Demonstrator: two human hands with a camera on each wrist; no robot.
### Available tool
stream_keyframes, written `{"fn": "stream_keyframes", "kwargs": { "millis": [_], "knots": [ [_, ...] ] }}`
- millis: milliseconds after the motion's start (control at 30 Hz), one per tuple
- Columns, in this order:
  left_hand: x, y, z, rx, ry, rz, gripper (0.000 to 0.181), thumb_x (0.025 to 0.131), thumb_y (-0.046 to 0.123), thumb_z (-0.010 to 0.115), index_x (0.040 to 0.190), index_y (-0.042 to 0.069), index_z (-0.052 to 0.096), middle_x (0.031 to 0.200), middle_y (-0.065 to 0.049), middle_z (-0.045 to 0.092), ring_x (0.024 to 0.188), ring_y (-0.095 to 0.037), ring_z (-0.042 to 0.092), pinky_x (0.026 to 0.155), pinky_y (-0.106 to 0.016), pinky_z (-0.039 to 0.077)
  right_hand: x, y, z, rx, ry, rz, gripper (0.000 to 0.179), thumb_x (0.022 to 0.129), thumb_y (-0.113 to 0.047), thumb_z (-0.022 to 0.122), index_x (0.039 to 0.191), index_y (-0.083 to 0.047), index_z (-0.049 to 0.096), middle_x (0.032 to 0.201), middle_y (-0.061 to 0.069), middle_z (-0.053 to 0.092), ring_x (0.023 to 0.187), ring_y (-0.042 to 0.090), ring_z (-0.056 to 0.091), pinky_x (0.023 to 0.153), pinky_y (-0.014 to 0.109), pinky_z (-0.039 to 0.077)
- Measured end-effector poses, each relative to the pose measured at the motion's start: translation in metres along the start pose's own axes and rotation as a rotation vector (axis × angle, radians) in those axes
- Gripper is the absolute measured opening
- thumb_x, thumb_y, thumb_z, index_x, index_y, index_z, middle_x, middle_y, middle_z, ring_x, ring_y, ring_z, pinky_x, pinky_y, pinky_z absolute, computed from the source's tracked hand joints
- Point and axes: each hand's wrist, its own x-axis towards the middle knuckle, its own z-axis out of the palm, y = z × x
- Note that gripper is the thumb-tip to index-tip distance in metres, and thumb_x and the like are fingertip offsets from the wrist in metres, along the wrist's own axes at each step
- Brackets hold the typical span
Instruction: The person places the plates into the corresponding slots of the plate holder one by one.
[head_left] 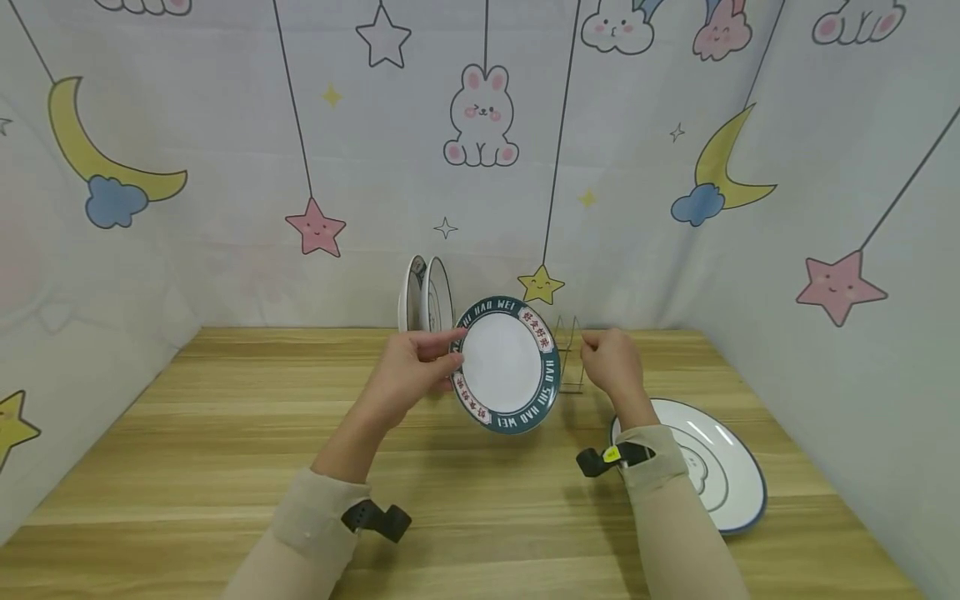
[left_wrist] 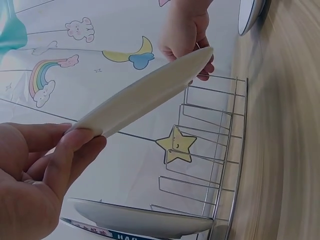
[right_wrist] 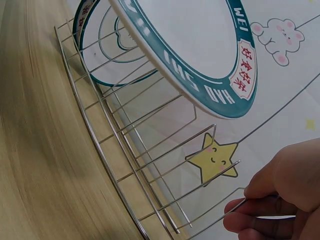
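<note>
My left hand [head_left: 405, 371] pinches a round plate [head_left: 501, 362] by its left edge, thumb on the near face. The plate has a white centre and a dark green rim with lettering. It is held up tilted, above the wire dish rack [left_wrist: 244, 120], apart from the wires. At the rack's right end, my right hand [right_wrist: 285, 195] pinches an upright wire between thumb and fingers. Two plates stand on edge at the rack's left end, a nearer one [head_left: 439, 296] and an outer one [head_left: 411, 300]. The held plate hides much of the rack in the head view.
A larger white plate [head_left: 727, 454] with a blue rim lies on the wooden table [head_left: 187, 467] at the right, partly behind my right forearm. Behind the table hangs a white cloth [head_left: 247, 150] printed with stars, moons and rabbits.
</note>
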Motion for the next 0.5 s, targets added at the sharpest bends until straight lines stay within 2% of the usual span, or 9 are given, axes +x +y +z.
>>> {"fn": "stream_keyframes", "kwargs": {
  "millis": [233,400,500],
  "knots": [
    [-0.0018,0.0031,0.0009,-0.056,0.086,0.034,0.038,0.091,0.003,0.07,0.128,0.012,0.068,0.112,-0.014,0.07,0.085,-0.024,0.068,0.072,-0.035,0.061,-0.0005,0.001,-0.0017,0.005,-0.006,-0.017,0.032,0.094,-0.009,0.054,0.123,-0.005,0.069,0.114,0.015,0.07,0.069,0.023,0.057,0.054,0.031,0.041],
    [-0.0016,0.0032,0.0018,-0.052,0.168,0.076,0.036,0.09,0.002,0.071,0.125,0.011,0.07,0.112,-0.012,0.071,0.084,-0.023,0.068,0.07,-0.035,0.061,-0.0013,0.0016,-0.0021,0.004,-0.006,-0.028,0.032,0.094,-0.007,0.053,0.12,-0.007,0.071,0.106,0.015,0.071,0.062,0.021,0.053,0.052,0.03,0.039],
    [-0.0012,0.0034,0.0023,-0.042,0.214,0.106,0.034,0.09,0.002,0.071,0.123,0.01,0.07,0.111,-0.012,0.071,0.08,-0.021,0.068,0.067,-0.032,0.061,-0.0018,0.0018,-0.0019,0.005,-0.011,-0.027,0.033,0.094,-0.008,0.053,0.123,-0.007,0.069,0.11,0.015,0.071,0.061,0.02,0.053,0.052,0.03,0.039]
  ]
}}
